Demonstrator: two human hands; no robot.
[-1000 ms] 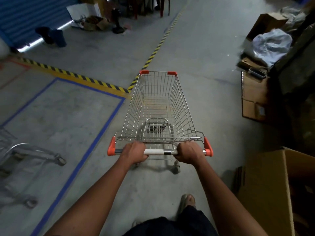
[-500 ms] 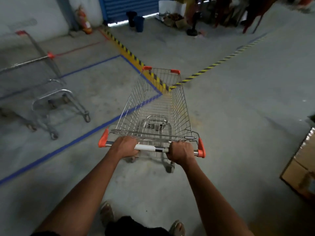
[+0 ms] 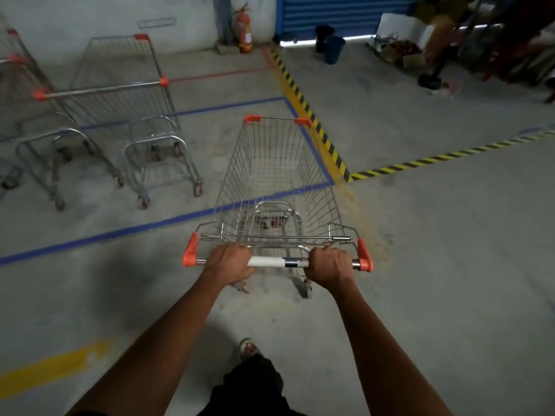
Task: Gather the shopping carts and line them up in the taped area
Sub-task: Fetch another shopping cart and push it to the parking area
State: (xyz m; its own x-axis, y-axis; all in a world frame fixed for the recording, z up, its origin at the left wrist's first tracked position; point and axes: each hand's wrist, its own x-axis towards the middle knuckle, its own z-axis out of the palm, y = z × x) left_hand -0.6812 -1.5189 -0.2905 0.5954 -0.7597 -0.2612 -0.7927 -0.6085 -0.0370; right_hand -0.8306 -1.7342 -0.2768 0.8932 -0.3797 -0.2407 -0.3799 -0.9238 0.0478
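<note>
Both the left hand (image 3: 229,261) and right hand (image 3: 329,262) are wrapping their fingers closed around the handlebar of the silver wire shopping cart with orange corners (image 3: 277,187), spaced apart for steering, judging by its nose crossing the blue floor tape (image 3: 120,231) beside two parked wire carts (image 3: 120,115).

Both hands, left hand (image 3: 229,261) and right hand (image 3: 329,263), grip the cart (image 3: 277,187) handle across blue tape (image 3: 120,231).

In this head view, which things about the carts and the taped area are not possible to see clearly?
- Leftmost cart: cut off by the left edge, so the total count is unknown.
- Blue tape: the far left of the area runs out of frame.
- Pushed cart: front wheels hidden under its basket.
- Fire extinguisher: label too small.
</note>
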